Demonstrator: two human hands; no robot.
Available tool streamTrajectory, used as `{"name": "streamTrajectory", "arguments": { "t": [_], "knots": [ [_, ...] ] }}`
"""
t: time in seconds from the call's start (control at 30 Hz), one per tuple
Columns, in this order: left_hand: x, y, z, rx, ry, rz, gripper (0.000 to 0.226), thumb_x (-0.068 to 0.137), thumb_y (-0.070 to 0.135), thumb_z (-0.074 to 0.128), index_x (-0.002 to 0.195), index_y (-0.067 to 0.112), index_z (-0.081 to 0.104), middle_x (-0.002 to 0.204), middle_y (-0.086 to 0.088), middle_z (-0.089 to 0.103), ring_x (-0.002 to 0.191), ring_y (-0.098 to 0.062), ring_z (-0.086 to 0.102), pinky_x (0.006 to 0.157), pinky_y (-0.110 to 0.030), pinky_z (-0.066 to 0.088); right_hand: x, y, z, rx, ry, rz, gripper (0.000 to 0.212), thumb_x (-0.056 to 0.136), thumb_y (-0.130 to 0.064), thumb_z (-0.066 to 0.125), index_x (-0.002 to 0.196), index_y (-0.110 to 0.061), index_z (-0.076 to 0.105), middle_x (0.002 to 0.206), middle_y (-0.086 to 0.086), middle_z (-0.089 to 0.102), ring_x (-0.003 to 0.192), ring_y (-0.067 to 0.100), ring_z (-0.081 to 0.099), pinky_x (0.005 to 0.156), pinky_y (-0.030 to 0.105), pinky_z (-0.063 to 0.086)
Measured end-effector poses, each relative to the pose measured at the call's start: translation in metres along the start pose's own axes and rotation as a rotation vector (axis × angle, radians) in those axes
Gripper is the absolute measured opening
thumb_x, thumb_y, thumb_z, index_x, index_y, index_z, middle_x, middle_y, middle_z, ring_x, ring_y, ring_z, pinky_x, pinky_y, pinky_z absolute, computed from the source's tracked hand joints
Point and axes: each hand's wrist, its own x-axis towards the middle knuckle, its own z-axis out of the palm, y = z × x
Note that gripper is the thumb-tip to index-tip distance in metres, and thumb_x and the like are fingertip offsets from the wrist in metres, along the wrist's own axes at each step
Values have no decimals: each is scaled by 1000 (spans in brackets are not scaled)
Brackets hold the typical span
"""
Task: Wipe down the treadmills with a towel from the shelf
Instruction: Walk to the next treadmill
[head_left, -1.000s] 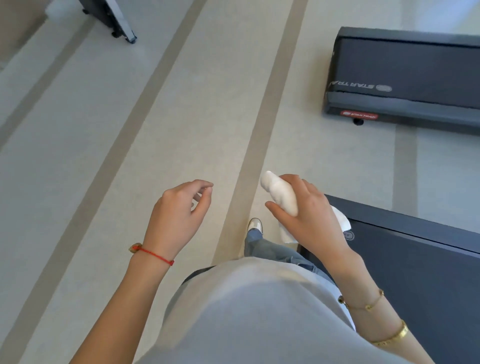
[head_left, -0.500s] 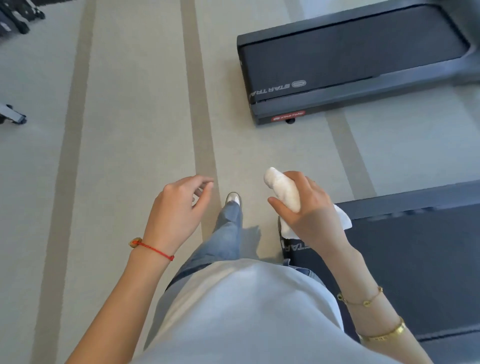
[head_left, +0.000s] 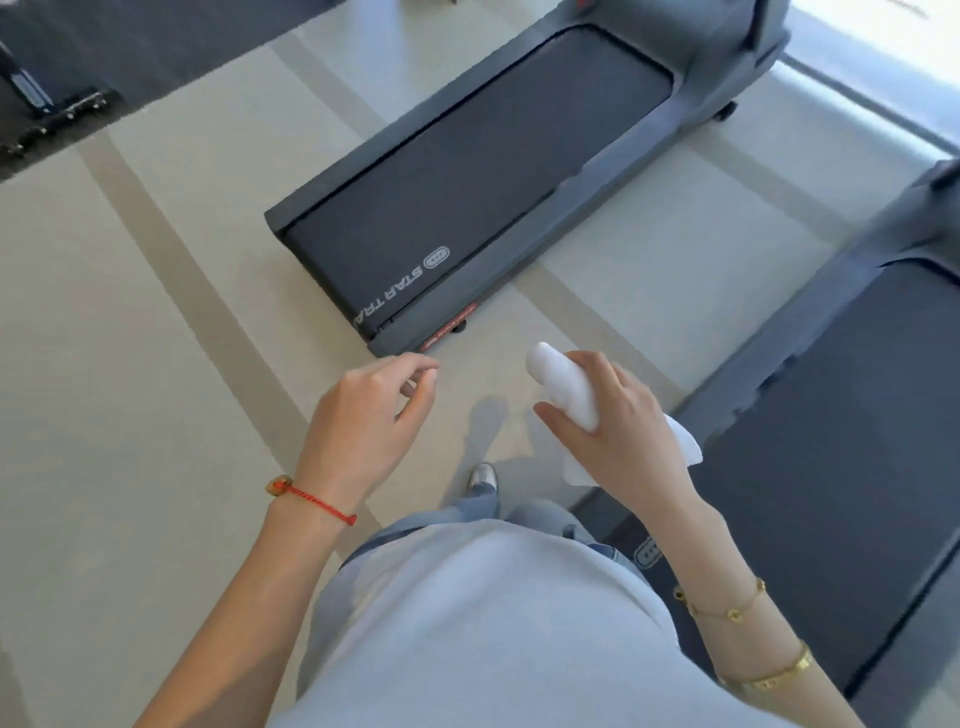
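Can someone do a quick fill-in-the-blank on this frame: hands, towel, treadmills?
1. The rolled white cloth towel is gripped by the ____ hand.
2. The left hand, with a ____ string bracelet on its wrist, holds nothing.
3. The number of dark grey treadmills in view is ____; one is the treadmill ahead, another the treadmill at right.
4. The towel touches ____ treadmill.

Missing words: right; red; two; neither

Both bare forearms reach forward at waist height — the left hand (head_left: 369, 415) hangs loosely curled and empty, the right hand (head_left: 618, 426) grips a rolled white cloth towel (head_left: 563, 387).
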Motion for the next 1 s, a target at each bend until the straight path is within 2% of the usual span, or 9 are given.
{"name": "streamTrajectory", "arguments": {
  "t": [0.1, 0.33, 0.47, 0.57, 0.67, 0.87, 1.0],
  "knots": [
    [55, 2, -3, -6, -81, 123, 19, 99, 28, 54, 107, 24, 71, 93, 7, 72, 79, -10, 64, 72, -39, 57, 26, -5, -6, 10, 79, 91, 42, 87, -44, 64, 121, -25, 51, 105, -8, 59, 94, 16, 49, 77, 28, 31],
    [152, 26, 7, -32, -255, 277, 19, 98, 27, 55, 105, 23, 72, 93, 6, 73, 77, -10, 66, 76, -37, 56, 70, -8, -20, 20, 209, 257, 37, 91, -42, 60, 120, -19, 53, 106, -4, 61, 94, 18, 51, 78, 26, 32],
    [199, 48, 21, -23, -312, 338, 20, 98, 26, 55, 107, 23, 73, 95, 8, 73, 78, -7, 64, 76, -30, 53, 99, 4, -34, 32, 257, 319, 36, 94, -41, 56, 121, -17, 53, 108, -2, 62, 96, 22, 53, 86, 36, 40],
    [235, 69, 37, -38, -334, 381, 20, 98, 24, 56, 106, 20, 73, 94, 5, 74, 83, -12, 68, 78, -34, 55, 123, 21, -49, 34, 297, 353, 36, 94, -41, 56, 120, -16, 54, 105, -4, 61, 93, 20, 53, 86, 36, 41],
    [272, 96, 57, -55, -357, 438, 19, 98, 23, 56, 107, 19, 73, 92, 5, 73, 83, -13, 68, 79, -37, 56, 148, 45, -68, 29, 351, 384, 35, 94, -40, 57, 120, -16, 54, 103, -4, 61, 90, 18, 52, 83, 33, 40],
    [355, 175, 104, -43, -407, 564, 22, 99, 24, 56, 113, 17, 72, 98, 2, 74, 89, -14, 69, 81, -38, 58, 203, 102, -126, 9, 452, 456, 36, 94, -41, 56, 120, -16, 54, 105, -4, 62, 91, 18, 54, 85, 35, 42],
    [401, 239, 135, -75, -409, 661, 22, 99, 23, 56, 112, 15, 72, 95, 2, 73, 84, -12, 67, 80, -37, 58, 232, 140, -172, 15, 532, 489, 39, 94, -44, 53, 123, -19, 53, 109, -6, 62, 94, 16, 54, 87, 37, 44]
  ]
}}
